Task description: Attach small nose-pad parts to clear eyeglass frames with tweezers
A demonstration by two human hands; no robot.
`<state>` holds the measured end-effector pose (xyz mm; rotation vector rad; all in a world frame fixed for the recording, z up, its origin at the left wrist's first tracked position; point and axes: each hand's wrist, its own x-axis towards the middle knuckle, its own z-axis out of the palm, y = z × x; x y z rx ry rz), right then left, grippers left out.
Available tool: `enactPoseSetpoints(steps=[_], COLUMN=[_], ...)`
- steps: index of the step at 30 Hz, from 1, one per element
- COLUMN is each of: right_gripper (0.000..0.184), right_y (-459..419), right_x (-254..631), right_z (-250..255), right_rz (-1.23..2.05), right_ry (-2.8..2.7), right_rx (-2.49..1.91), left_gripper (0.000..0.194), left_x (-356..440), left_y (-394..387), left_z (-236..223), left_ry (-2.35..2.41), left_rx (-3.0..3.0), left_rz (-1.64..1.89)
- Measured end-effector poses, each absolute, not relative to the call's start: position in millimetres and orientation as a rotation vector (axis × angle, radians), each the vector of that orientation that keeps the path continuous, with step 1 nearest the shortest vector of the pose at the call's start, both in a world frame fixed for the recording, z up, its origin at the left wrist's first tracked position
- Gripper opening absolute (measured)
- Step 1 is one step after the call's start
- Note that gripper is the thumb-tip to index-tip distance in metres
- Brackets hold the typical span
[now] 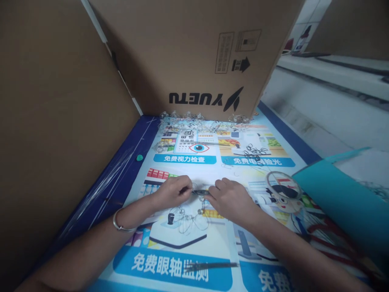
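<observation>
My right hand (231,200) is closed around small dark pliers (201,192), whose tip points left toward my other hand. My left hand (175,190), with a bangle on its wrist, is pinched on a thin wire at the plier tip; the fingertips hide most of it. Just below both hands lies a looped wire piece (189,221) with several clear beads on it. Nearer to me, a bundle of straight dark wires (212,265) rests on the printed sheet (170,280).
Cardboard panels (188,52) stand at the back and left. Clear beaded wire pieces (182,117) line the back panel's foot. Dark wire loops (255,153) and a wire coil (284,184) lie to the right, before a teal box (343,190). A green lump (139,157) sits left.
</observation>
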<state>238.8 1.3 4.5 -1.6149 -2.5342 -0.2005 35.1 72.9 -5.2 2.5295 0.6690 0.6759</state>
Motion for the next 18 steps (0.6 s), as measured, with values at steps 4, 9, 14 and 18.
enactPoseSetpoints(steps=[4, 9, 14, 18], right_gripper=[0.032, 0.032, 0.034, 0.034], right_y=[2, -3, -9, -10], right_x=[246, 260, 259, 251], right_z=[10, 33, 45, 43], right_rz=[-0.184, -0.059, 0.128, 0.173], right_ry=[-2.505, -2.517, -2.629, -2.616], right_rx=[-1.69, -1.851, -1.855, -1.91], left_gripper=[0.008, 0.008, 0.009, 0.009], left_x=[34, 34, 34, 33], left_y=[74, 75, 74, 74], left_z=[-7, -8, -8, -9], left_ry=[0.698, 0.715, 0.729, 0.708], left_rx=[2.513, 2.543, 2.566, 2.591], left_rz=[0.677, 0.696, 0.676, 0.663])
